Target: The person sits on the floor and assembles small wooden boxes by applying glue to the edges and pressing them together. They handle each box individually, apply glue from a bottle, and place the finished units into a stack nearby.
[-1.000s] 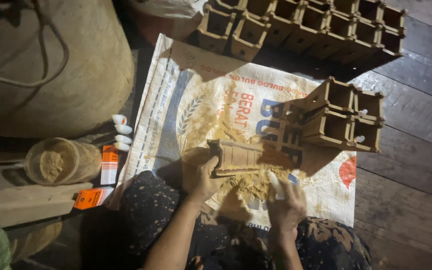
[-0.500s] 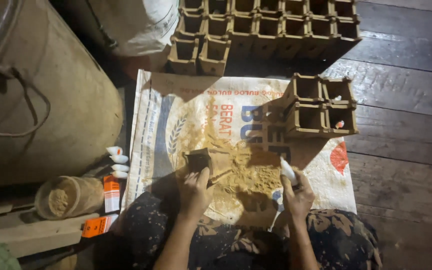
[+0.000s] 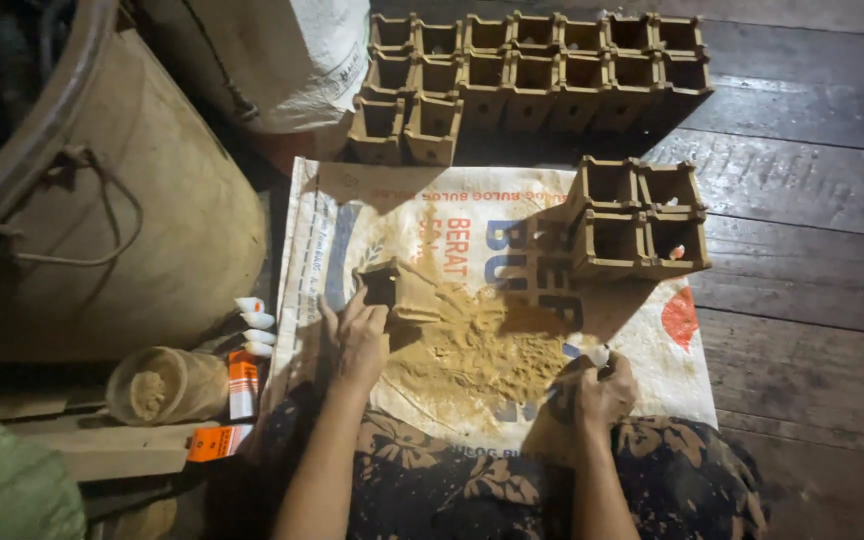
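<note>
My left hand (image 3: 357, 335) grips a small square wooden box (image 3: 380, 285), open side up, on a white printed sack (image 3: 422, 230) spread on the floor. My right hand (image 3: 600, 388) is closed around a small white object (image 3: 599, 353) at the right edge of a pile of yellowish sawdust (image 3: 482, 350) on the sack. A block of four joined wooden boxes (image 3: 637, 215) stands on the sack's far right. My patterned trousers (image 3: 552, 480) show at the bottom.
Several more wooden boxes (image 3: 532, 70) stand in rows on the dark plank floor (image 3: 812, 260) beyond the sack. A big round drum (image 3: 122, 200) and a white bag (image 3: 292, 60) are at left. A jar of powder (image 3: 162, 385), orange cartons (image 3: 243, 385) and small white pieces (image 3: 252, 320) lie left of the sack.
The camera view has shifted. A second ago my left hand held a long wooden piece over the sawdust; now it holds one small box. My right hand has moved outward to the right.
</note>
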